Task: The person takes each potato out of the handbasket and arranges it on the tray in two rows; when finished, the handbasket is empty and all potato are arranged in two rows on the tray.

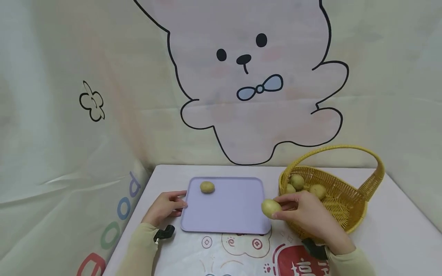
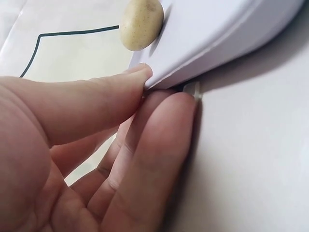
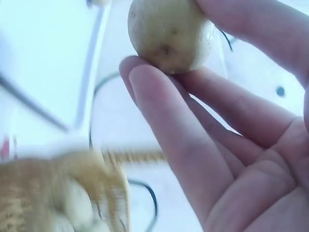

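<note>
Woven basket; smooth tray, probably plastic; smooth-skinned potato.

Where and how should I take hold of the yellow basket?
Probably best at the top of its arched handle, coming from above: the arch rises over the yellow basket, clear of the potatoes inside. The right hand, nearest it, holds another potato, so would need freeing first.

table: white top, spreading beyond both hands | tray: lavender, rectangular, just right of the left hand, its edge between thumb and fingers | basket: yellow, woven, hoop-handled, behind and right of the right hand | line-drawn cartoon: between the hands, nearer the wearer | red printed patch: beside the right wrist
</note>
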Available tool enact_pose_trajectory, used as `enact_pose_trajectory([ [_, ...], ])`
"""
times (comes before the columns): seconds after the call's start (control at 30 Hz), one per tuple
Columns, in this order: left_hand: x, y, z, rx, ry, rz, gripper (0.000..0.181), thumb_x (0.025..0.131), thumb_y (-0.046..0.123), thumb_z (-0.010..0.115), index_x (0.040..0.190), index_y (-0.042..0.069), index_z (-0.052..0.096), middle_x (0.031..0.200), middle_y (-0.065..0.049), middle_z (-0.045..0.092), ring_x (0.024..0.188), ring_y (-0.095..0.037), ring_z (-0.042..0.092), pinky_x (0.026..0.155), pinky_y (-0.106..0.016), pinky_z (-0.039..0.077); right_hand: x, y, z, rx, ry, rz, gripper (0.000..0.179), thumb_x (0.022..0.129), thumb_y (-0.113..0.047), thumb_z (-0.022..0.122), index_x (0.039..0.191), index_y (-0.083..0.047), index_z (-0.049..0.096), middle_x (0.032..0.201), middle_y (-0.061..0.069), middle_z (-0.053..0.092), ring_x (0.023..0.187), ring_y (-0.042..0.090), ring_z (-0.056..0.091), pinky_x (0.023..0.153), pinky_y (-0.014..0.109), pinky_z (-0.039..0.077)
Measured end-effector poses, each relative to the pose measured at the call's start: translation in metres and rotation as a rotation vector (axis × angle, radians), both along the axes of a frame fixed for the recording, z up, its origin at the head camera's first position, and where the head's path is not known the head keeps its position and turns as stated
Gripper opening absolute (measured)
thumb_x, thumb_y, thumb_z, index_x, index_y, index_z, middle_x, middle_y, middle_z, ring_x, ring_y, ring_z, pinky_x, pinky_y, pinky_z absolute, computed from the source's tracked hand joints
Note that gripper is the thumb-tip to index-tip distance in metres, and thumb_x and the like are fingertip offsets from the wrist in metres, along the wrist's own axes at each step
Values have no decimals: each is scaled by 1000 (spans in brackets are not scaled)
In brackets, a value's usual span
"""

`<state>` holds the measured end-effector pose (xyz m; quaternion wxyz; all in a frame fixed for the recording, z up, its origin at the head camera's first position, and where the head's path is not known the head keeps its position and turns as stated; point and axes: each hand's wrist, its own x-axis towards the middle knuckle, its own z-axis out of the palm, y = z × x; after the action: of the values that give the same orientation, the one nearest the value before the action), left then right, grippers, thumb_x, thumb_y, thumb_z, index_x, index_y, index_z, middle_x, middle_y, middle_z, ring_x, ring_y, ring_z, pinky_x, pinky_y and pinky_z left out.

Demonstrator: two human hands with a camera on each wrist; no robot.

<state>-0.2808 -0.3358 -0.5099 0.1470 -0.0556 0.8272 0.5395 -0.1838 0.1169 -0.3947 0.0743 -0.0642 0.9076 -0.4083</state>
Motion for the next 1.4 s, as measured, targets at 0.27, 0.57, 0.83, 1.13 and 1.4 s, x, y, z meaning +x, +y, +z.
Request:
enact_pose_trajectory([
  [0.27, 3, 2, 0, 8, -1, 3, 58, 92, 4, 83, 148, 7, 66, 98, -8, 73, 79, -17, 70, 71, -29, 64, -37, -50, -30, -94, 6, 64, 43, 80, -30, 96, 116, -10, 83, 102, 1, 83, 94, 11, 76, 83, 26, 59],
  [0.57, 3, 8, -6, 12, -6, -7, 57, 91, 7, 85, 146, 9, 69, 96, -7, 71, 79, -16, 69, 70, -28, 64, -78, -83, -66, -61, 26, 56, 37, 77, -18, 97, 111, -10, 85, 100, 0, 82, 91, 9, 74, 86, 31, 57],
  [0.83, 0, 3, -6, 16, -8, 8, 57, 91, 7, 85, 145, 11, 70, 97, -7, 72, 79, -16, 70, 72, -30, 64, -111, -102, -86, -66, 50, 25, 39, 78, -14, 96, 115, -7, 84, 103, 4, 83, 92, 13, 76, 88, 37, 62],
  [1.13, 0, 1, 2, 24, -18, 15, 56, 91, 7, 85, 145, 9, 69, 97, -7, 71, 79, -16, 69, 70, -29, 64, -123, -118, -85, -67, 32, -6, 44, 82, -17, 94, 123, -7, 81, 109, 7, 83, 98, 17, 76, 92, 38, 61],
  [1.4, 0, -1, 6, 13, -9, 7, 58, 91, 6, 85, 146, 7, 68, 97, -7, 71, 80, -16, 69, 70, -29, 64, -127, -123, -91, -97, 35, -44, 44, 83, -14, 93, 124, -4, 81, 109, 9, 83, 99, 18, 77, 91, 40, 62],
])
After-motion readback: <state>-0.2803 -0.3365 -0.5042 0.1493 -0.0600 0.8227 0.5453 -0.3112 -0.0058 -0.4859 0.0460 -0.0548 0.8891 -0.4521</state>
